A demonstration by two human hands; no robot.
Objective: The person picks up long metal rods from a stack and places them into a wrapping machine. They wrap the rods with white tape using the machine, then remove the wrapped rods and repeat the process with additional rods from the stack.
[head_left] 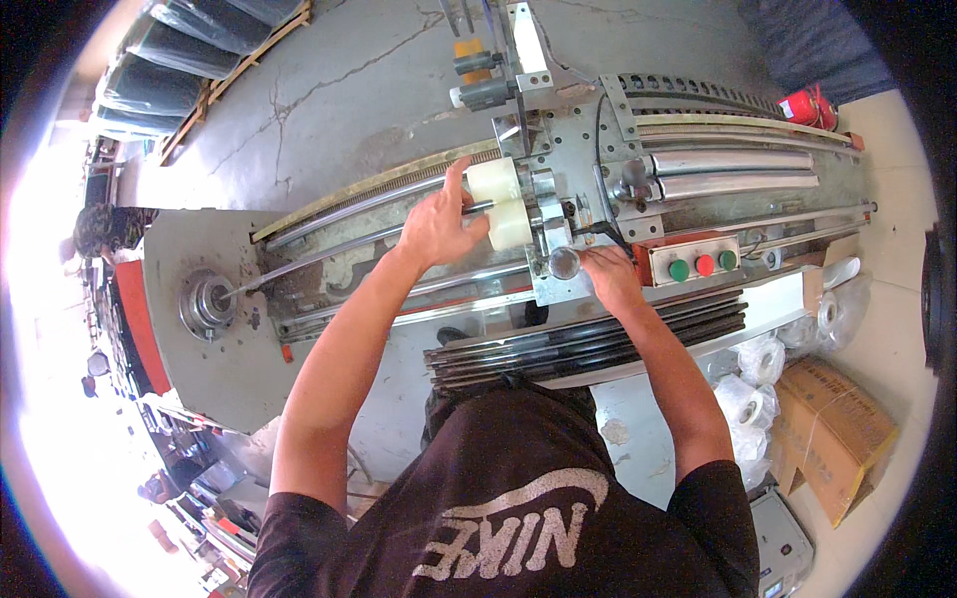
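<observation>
My left hand [440, 226] is beside two cream-white rollers [495, 179] on the machine's carriage. Its fingers are apart, with the index finger stretched out along the far roller's left end. A long thin metal rod [329, 251] runs from the round chuck [207, 304] at the left toward this hand and the rollers. My right hand [610, 276] is at the near side of the carriage plate [568, 289], its fingers curled just right of a round metal knob [564, 263]. What those fingers grip is hidden. Black cable [605, 231] passes close above them.
A red-sided control box [688, 259] with green and red buttons sits right of my right hand. Dark bars [588, 339] lie between me and the machine. Two shiny metal rollers [733, 174] are mounted farther right. A cardboard box [832, 429] and clear plastic rolls [748, 399] stand at right.
</observation>
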